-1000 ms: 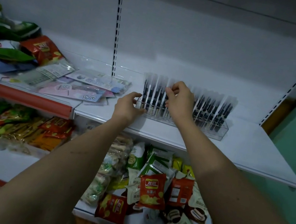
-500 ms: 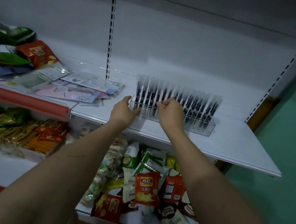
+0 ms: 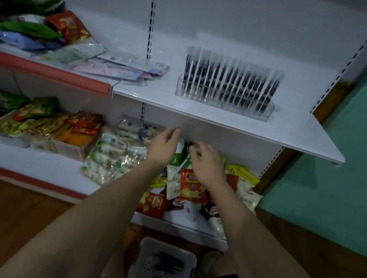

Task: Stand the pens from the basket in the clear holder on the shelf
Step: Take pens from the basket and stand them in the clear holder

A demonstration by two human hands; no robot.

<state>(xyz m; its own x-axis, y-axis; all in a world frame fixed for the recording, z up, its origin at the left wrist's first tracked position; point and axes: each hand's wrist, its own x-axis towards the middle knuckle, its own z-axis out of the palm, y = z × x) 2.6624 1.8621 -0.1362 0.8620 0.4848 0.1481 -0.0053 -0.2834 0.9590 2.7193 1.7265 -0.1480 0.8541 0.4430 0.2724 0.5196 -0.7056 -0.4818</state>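
On the white shelf the clear holder stands full of upright pens; below its front edge the left hand and right hand hang over snack packets, each grip loose, fingers apart, holding nothing; well below the holder, on the floor, sits the white basket, its dark contents blurred.

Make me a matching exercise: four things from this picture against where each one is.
Things:
1. clear holder
2. basket
3. red snack bag
4. hands: left, right

Places:
A. on the floor
B. on the lower shelf
C. on the upper white shelf
D. in the air below the upper shelf's front edge

Pairs: 1-C, 2-A, 3-B, 4-D
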